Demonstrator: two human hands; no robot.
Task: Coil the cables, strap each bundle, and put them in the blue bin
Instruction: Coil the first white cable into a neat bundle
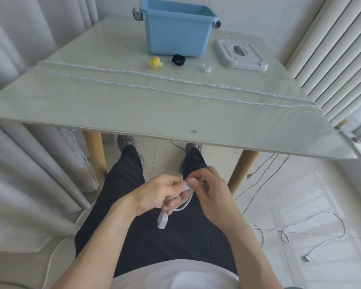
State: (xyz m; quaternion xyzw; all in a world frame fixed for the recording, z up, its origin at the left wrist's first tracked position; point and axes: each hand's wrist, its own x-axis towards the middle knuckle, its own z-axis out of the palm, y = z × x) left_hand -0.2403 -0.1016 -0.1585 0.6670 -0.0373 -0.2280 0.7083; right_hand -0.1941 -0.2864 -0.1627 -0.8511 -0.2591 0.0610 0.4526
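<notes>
**Both hands on the white cable, below the worktop**

I see my left hand [165,191] curled around a few loops of thin white cable [182,206], its white plug [162,220] hanging down. My right hand [208,189] pinches the same cable at the top. The blue plastic bin [176,28] sits far back on the pale glass worktop [117,107], with two long white cables [175,86] stretched across it.
</notes>
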